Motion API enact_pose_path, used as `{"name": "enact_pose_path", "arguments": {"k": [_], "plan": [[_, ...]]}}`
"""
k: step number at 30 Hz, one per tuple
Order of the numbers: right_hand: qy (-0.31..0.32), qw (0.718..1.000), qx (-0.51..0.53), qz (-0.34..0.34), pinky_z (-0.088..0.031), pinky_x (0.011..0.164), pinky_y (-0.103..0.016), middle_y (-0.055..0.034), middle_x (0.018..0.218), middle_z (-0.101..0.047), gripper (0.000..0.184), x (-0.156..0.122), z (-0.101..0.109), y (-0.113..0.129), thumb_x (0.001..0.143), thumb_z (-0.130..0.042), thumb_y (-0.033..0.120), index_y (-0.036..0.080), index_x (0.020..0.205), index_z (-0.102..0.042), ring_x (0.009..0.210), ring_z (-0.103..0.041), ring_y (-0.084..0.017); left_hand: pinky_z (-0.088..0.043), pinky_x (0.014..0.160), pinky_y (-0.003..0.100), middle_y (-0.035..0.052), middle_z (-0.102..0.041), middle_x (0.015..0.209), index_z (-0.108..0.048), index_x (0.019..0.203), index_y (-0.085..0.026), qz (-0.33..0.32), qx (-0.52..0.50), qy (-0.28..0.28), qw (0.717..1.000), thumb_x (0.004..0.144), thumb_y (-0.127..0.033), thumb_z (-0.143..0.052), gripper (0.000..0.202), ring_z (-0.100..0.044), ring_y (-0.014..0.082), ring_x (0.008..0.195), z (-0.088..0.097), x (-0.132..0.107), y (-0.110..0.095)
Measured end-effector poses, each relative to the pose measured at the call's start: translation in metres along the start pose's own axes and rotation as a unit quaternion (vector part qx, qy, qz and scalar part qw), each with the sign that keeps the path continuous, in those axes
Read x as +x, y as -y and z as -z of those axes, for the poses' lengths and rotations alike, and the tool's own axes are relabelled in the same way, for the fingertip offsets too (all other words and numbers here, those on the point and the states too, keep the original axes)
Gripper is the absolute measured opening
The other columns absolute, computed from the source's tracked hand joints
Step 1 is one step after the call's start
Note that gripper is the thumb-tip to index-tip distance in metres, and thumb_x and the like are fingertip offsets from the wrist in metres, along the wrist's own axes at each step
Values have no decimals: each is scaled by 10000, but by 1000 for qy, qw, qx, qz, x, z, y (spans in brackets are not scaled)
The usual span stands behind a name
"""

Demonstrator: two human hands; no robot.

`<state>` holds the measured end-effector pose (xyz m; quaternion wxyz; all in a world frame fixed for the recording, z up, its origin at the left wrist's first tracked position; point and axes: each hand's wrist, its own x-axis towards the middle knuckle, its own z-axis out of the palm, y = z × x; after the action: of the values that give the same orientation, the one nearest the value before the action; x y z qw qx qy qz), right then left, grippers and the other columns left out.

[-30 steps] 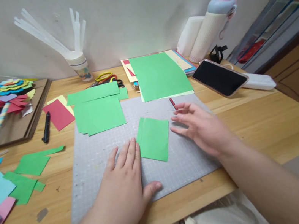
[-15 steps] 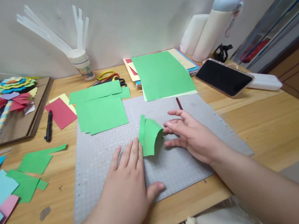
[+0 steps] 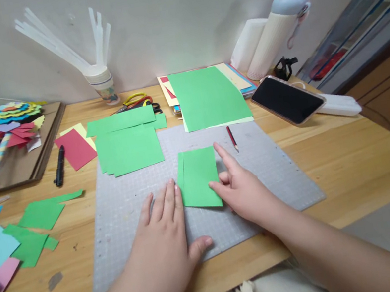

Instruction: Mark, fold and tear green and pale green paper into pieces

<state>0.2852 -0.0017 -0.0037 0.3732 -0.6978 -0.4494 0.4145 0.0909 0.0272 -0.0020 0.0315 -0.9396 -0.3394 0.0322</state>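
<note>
A small green paper sheet (image 3: 198,178) lies on the grey cutting mat (image 3: 264,194), with a narrow strip marked off by a crease or fold along its left side. My left hand (image 3: 167,231) rests flat on the mat, fingertips at the sheet's left edge and thumb spread out. At the sheet's right edge is my right hand (image 3: 241,183). Its thumb presses on top of the paper, the index finger stretches up along the edge, and the other fingers curl beneath or behind it, partly hidden. A dark red pencil (image 3: 232,139) lies just beyond that hand.
Green pieces (image 3: 130,150) overlap at the mat's upper left, near scissors (image 3: 136,101) and a cup of straws (image 3: 104,87). A paper stack (image 3: 209,97), phone (image 3: 287,99) and bottle (image 3: 269,32) stand behind. Left are a black pen (image 3: 59,166) and paper scraps (image 3: 29,243).
The green sheet, curled up at its right side before, is now spread nearly flat. My right hand has moved onto its right edge; my left hand has barely moved.
</note>
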Motion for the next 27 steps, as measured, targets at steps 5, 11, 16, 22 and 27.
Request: {"name": "enact_pose_path", "arguments": {"k": [5, 11, 16, 22, 27], "plan": [[-6, 993, -106, 50, -335, 518, -269, 87, 567, -431, 823, 11, 9, 0, 862, -516, 185, 232, 1549, -66, 513, -427, -131, -226, 1116, 551, 223, -298, 1516, -418, 1408, 0, -11, 2, 1, 1000, 846, -706, -378, 903, -351, 363, 1389, -2, 0, -3], [-2, 993, -103, 56, -305, 508, -265, 85, 590, -428, 770, 18, 11, -5, 873, -525, 240, 278, 1535, -132, 505, -415, -124, -199, 1123, 535, 201, -299, 1519, -417, 1414, -22, -16, 7, -16, 1000, 859, -704, -344, 883, -348, 338, 1396, -5, 2, -5], [1, 992, -118, 52, -308, 523, -259, 94, 567, -443, 749, 11, 11, -8, 865, -513, 219, 313, 1521, -164, 521, -448, -126, -162, 1136, 489, 213, -345, 1495, -443, 1392, 7, -14, 16, -40, 999, 852, -709, -339, 903, -363, 337, 1387, -6, 3, -10], [-2, 982, -183, 42, -315, 536, -265, 92, 559, -459, 741, 6, 13, -8, 846, -484, 165, 303, 1514, -195, 535, -479, -140, -151, 1144, 456, 222, -360, 1483, -446, 1383, 27, -15, 16, -48, 999, 834, -705, -384, 917, -375, 333, 1380, -4, 5, -13], [-6, 979, -196, 51, -351, 546, -273, 68, 598, -477, 642, 5, 28, -12, 878, -468, 205, 268, 1490, -286, 560, -487, -150, -195, 1125, 501, 254, -364, 1480, -441, 1378, 43, -32, -10, -39, 999, 798, -709, -461, 950, -373, 366, 1372, -3, 3, -8]]}}
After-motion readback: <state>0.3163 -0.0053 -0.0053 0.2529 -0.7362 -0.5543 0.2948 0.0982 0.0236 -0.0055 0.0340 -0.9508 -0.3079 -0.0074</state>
